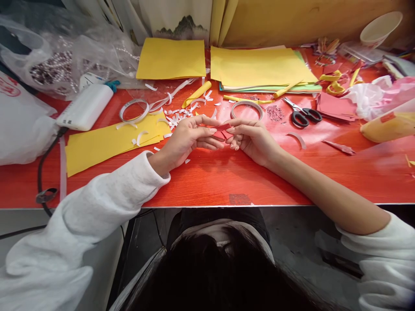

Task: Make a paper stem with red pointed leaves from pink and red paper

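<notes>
A small piece of folded red paper (pixel 222 133) is held between my two hands above the red table. Its left end is pinched between the thumb and fingers of my left hand (pixel 189 139). On the other end, my right hand (pixel 254 139) grips it with thumb and forefinger, the other fingers curled under. Just behind the hands lie a roll of tape (pixel 247 103) and many white paper scraps (pixel 181 116). Scissors with black handles (pixel 302 113) rest to the right, beside a stack of red paper pieces (pixel 337 107).
Yellow sheets (pixel 171 58) and a thicker paper stack (pixel 259 67) lie at the back. Yellow strips (pixel 110 142), another tape roll (pixel 134 110) and a white power bank (pixel 86 107) with a cable are at left. Plastic bags (pixel 22 121) crowd the left edge; a white cup (pixel 381 29) stands back right.
</notes>
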`<state>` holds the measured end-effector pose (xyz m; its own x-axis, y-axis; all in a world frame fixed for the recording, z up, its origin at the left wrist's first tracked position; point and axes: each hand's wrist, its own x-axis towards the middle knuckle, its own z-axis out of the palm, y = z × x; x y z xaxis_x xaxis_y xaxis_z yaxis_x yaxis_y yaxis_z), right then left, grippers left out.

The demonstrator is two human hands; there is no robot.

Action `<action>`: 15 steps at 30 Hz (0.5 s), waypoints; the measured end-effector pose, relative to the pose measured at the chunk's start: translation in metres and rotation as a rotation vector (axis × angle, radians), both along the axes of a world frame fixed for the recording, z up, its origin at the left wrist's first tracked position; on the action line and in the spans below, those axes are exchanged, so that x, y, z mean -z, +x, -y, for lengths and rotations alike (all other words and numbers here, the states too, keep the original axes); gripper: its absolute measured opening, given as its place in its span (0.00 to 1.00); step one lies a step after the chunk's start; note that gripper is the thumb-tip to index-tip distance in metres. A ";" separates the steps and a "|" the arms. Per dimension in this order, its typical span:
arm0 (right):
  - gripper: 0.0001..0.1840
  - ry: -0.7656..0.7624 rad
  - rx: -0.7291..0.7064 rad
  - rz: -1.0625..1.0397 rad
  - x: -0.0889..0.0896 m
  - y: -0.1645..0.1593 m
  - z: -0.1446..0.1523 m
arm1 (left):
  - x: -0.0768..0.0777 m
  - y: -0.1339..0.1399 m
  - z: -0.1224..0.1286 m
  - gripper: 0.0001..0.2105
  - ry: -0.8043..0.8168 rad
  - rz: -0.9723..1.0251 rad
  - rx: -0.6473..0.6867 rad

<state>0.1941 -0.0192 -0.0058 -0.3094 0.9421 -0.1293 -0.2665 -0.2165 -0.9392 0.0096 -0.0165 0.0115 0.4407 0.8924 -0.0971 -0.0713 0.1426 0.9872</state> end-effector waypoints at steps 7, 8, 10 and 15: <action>0.09 -0.007 0.024 -0.048 -0.002 -0.001 0.001 | -0.001 0.002 0.002 0.06 -0.008 0.061 -0.015; 0.09 -0.013 0.024 -0.051 -0.002 -0.001 0.001 | -0.001 0.002 0.002 0.06 -0.008 0.060 -0.022; 0.09 -0.026 0.014 -0.060 -0.002 -0.001 0.000 | 0.000 0.002 0.002 0.07 -0.008 0.061 -0.035; 0.10 -0.026 -0.050 -0.102 0.000 0.000 -0.001 | 0.003 0.001 0.001 0.06 -0.018 0.056 -0.060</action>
